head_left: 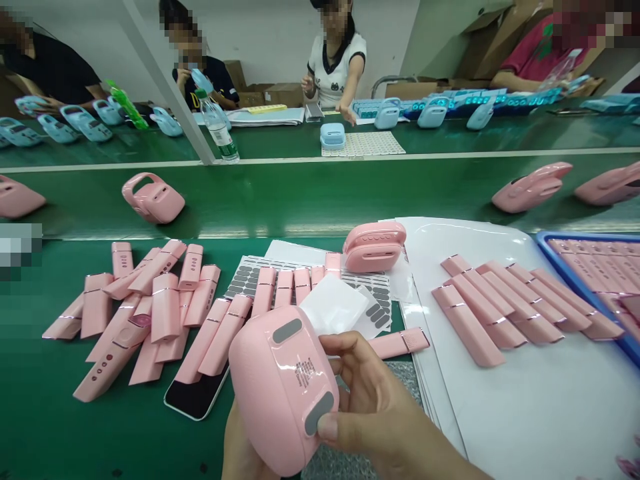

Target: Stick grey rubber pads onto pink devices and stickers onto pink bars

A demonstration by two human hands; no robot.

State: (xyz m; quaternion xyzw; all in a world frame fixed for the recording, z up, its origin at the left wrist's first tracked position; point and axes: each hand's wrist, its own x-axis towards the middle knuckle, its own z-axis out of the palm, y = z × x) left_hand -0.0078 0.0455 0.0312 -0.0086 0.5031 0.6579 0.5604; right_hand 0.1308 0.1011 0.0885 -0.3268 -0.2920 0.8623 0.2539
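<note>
A rounded pink device (270,393) is held up close, its underside showing printed text and two grey oval pads, one near each end. My left hand (243,443) supports it from below and behind, most of its fingers hidden by the device. With the thumb on the lower grey pad (319,412) and the index finger at the device's right edge, my right hand (373,400) grips it too. Behind it lie sheets of grey oval stickers (247,277) and a white backing paper (334,305). Another pink device (375,247) stands upright beyond them.
Many slim pink pieces (165,307) are heaped at left, near a phone (197,400). More lie on white sheets (550,400) at right, beside a blue-rimmed tray (555,250). Pink devices (155,199) stand on the green belt (320,193). People sit opposite with blue devices (333,135).
</note>
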